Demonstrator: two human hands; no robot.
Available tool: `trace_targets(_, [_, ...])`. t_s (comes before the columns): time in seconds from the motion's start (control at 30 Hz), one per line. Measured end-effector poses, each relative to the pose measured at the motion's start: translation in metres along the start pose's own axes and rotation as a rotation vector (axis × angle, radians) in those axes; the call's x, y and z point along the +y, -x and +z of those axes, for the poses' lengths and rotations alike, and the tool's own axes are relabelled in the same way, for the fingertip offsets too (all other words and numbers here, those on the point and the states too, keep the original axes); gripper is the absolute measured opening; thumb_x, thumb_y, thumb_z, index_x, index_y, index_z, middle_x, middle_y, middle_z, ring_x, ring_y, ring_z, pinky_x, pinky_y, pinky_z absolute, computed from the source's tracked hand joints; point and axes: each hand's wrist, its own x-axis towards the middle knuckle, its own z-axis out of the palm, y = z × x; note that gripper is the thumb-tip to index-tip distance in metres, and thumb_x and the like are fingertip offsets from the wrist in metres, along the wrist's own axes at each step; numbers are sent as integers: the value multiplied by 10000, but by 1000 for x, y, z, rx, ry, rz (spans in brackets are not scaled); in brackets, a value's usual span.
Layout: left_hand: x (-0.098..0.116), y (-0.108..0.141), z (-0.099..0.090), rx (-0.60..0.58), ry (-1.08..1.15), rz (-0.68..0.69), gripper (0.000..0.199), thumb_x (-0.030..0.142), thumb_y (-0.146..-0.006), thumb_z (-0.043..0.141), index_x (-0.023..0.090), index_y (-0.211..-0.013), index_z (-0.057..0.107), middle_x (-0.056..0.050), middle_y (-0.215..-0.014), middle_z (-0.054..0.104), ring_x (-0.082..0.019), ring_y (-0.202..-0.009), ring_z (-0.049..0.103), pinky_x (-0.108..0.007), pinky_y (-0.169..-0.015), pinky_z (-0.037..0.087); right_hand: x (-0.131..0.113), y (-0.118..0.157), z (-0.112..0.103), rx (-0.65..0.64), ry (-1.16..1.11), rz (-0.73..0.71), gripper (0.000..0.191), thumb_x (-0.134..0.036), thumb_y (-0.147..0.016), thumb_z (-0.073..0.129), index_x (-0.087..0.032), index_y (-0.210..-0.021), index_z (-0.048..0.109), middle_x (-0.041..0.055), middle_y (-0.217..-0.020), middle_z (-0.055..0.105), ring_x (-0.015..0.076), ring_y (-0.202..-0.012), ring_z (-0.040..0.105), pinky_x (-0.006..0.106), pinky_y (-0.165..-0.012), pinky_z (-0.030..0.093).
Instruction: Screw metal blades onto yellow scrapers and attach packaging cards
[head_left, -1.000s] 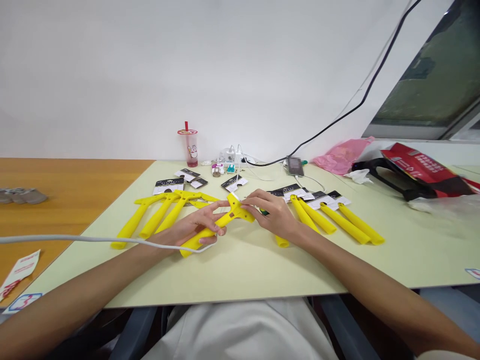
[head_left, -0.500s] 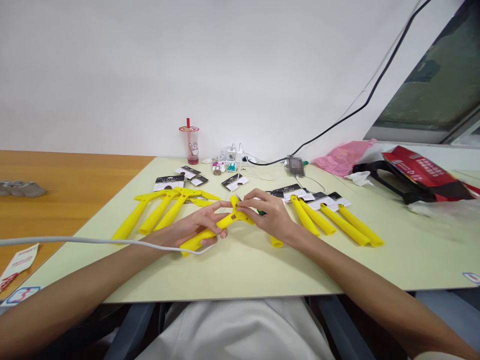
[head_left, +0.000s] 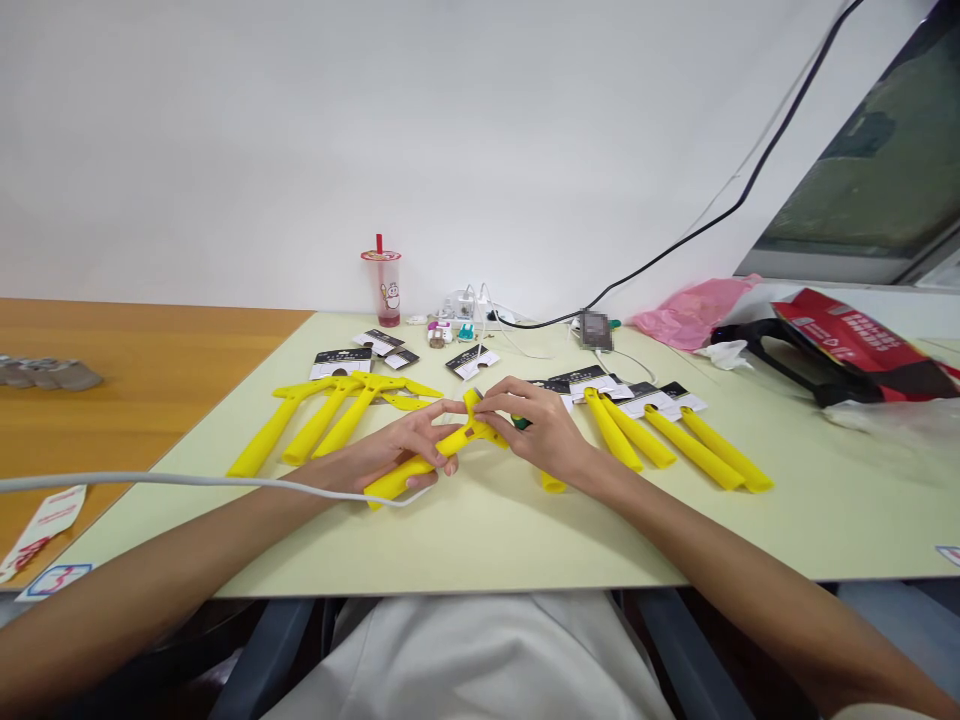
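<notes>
So both hands are on one yellow plastic Y-shaped piece [head_left: 450, 448], right in the middle of the pale green surface [head_left: 480, 540]. The left hand [head_left: 382, 450] is closed around its long arm, with the thumb underneath, while the right hand [head_left: 544, 430] pinches the forked end, so both grips are clamped on it. A small green thing [head_left: 519, 423] pokes out by the right fingers, too small to make out.

Left of the grip, three more yellow plastic pieces with long arms [head_left: 330, 420] lie side by side. To the right, four long yellow plastic arms [head_left: 694, 448] fan out, and a short yellow stub [head_left: 553, 483] sits just by the right wrist. Black-and-white printed cards [head_left: 577, 378] are scattered just behind the grip.

Farther back there's a clear plastic cup with a red straw [head_left: 386, 290], and off to the right a pink plastic bag [head_left: 694, 312] and a red packet [head_left: 855, 340]. A white cable [head_left: 150, 480] runs over the left forearm.
</notes>
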Motion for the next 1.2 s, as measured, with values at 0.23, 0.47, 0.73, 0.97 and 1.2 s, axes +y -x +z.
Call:
trace_targets(0.23, [0, 0, 2, -8, -21, -4, 683, 15, -835, 753, 302, -1395, 488, -47, -1056, 751, -77, -506, 580, -202, -449, 347, 4, -2, -3, -36, -86, 72, 116, -275, -1040, 794, -208, -952, 830, 72, -960, 789, 195, -811, 724, 336, -760, 549])
trace_targets(0.47, [5, -1, 12, 3, 25, -18, 716, 5, -764, 770, 291, -1346, 466, 21, -978, 731, -89, -490, 621, -191, -421, 385, -1, -5, -7, -76, -124, 188, 286, -455, -1047, 786, -226, -876, 791, 56, -916, 780, 200, -792, 700, 357, -759, 516])
trace_targets(0.73, [7, -1, 14, 19, 34, -32, 682, -15, -743, 775, 270, -1299, 502, -6, -1098, 753, -87, -525, 669, -188, -412, 404, -4, -6, -8, -112, -160, 229, 350, -530, -1040, 778, -227, -864, 794, 58, -905, 780, 202, -793, 697, 359, -779, 512])
trace_targets(0.97, [7, -1, 17, 22, 31, -16, 656, -19, -729, 806, 263, -1259, 540, -22, -1158, 743, -108, -608, 719, -188, -415, 410, -4, -5, -6, -107, -146, 216, 400, -578, -1052, 742, -225, -869, 784, 72, -919, 782, 210, -796, 695, 369, -777, 517])
trace_targets(1.2, [8, 0, 18, 16, 16, -18, 648, -27, -724, 779, 267, -1247, 532, -29, -1191, 736, -112, -613, 727, -190, -419, 419, -13, -10, -12, -142, -170, 378, 357, -530, -979, 833, -234, -841, 691, 41, -897, 798, 226, -842, 726, 373, -810, 518])
